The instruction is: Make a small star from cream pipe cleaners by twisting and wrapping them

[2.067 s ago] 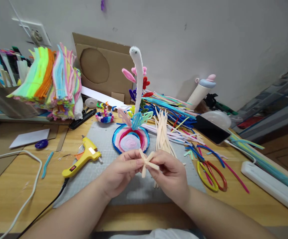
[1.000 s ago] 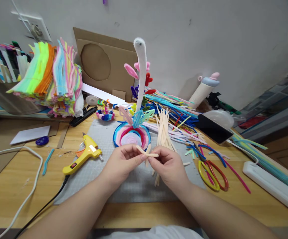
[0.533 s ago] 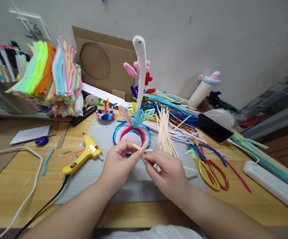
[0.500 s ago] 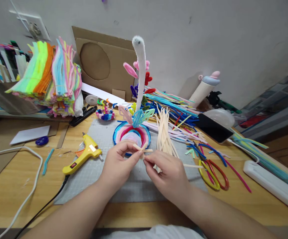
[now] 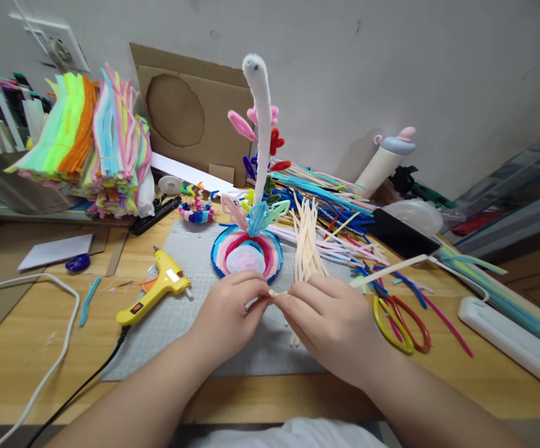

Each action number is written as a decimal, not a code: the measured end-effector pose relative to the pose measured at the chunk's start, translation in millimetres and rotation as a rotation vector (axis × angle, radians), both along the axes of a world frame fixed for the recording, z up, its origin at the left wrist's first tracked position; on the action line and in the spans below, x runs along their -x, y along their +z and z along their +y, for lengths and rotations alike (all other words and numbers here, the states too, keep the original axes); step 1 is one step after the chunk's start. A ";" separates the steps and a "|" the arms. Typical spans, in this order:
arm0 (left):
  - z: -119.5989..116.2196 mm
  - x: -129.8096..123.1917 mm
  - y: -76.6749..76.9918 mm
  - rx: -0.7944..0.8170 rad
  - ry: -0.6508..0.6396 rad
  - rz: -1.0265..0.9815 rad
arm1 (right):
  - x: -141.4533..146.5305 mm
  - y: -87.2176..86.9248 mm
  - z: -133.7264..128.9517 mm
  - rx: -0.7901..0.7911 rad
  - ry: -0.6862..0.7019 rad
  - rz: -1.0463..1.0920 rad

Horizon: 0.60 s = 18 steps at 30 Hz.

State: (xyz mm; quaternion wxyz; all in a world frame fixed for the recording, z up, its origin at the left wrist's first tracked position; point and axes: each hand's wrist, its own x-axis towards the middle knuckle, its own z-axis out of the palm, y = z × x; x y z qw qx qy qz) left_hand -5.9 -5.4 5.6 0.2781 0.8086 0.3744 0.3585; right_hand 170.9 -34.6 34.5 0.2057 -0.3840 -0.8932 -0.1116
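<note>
Between my two hands is a cream pipe cleaner, its long free end sticking out to the right past my knuckles. My left hand pinches its folded tip between thumb and fingers. Fingers closed, my right hand grips it right beside the left fingertips. Just beyond the hands stands a round pipe-cleaner piece in blue, pink and white rings, with looped pastel petals and a tall white fuzzy stem. A bundle of cream pipe cleaners lies behind my right hand, partly covered by it.
On the left lie a yellow glue gun with its black cord and a white cable. Scissors, a phone and a white power strip are at the right. Bundled pipe cleaners stand at back left.
My right hand has moved slightly right and turned over the strip. The cream pipe cleaner's free end has swung up to the right. The folded tip is now mostly hidden by my fingers.
</note>
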 end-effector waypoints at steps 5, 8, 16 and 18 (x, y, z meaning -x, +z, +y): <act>0.3 -2.1 0.0 0.013 -0.101 0.070 | -8.1 4.1 8.4 0.112 -0.007 0.045; -0.4 -4.3 0.3 0.065 -0.098 0.058 | -9.9 5.6 9.0 0.136 0.005 0.048; 0.5 -6.0 3.3 0.307 0.000 -0.067 | -7.2 4.2 2.0 -0.045 0.045 0.082; 1.9 -4.8 6.7 0.405 -0.028 -0.119 | -8.6 5.0 3.5 -0.031 0.048 0.178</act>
